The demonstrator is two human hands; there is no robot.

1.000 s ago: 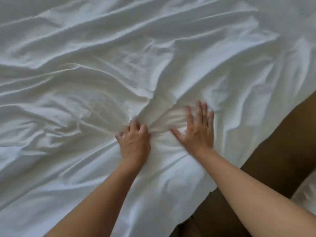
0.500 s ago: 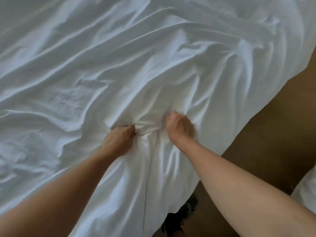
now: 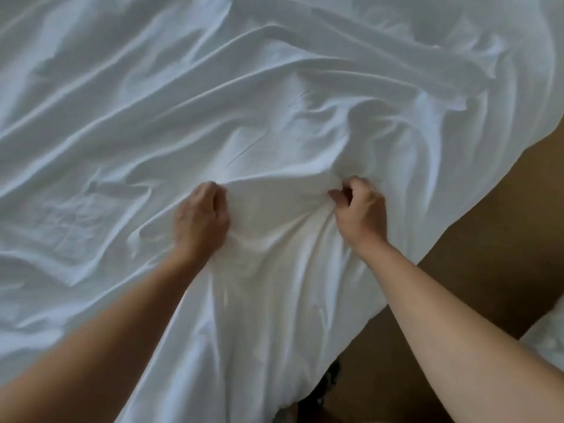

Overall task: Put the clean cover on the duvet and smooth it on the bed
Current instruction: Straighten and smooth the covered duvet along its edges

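Both hands have drawn apart since a moment ago, stretching the bunched cloth between them. Toward the bottom of the frame, the white duvet cover hangs off the bed over brown floor at lower right. At mid-frame the left hand, fingers curled, clutches a fold; the right hand pinches another just beside it. Beyond, the cover lies rumpled up to the frame's upper edge.

Head-worn, looking down, close over cover
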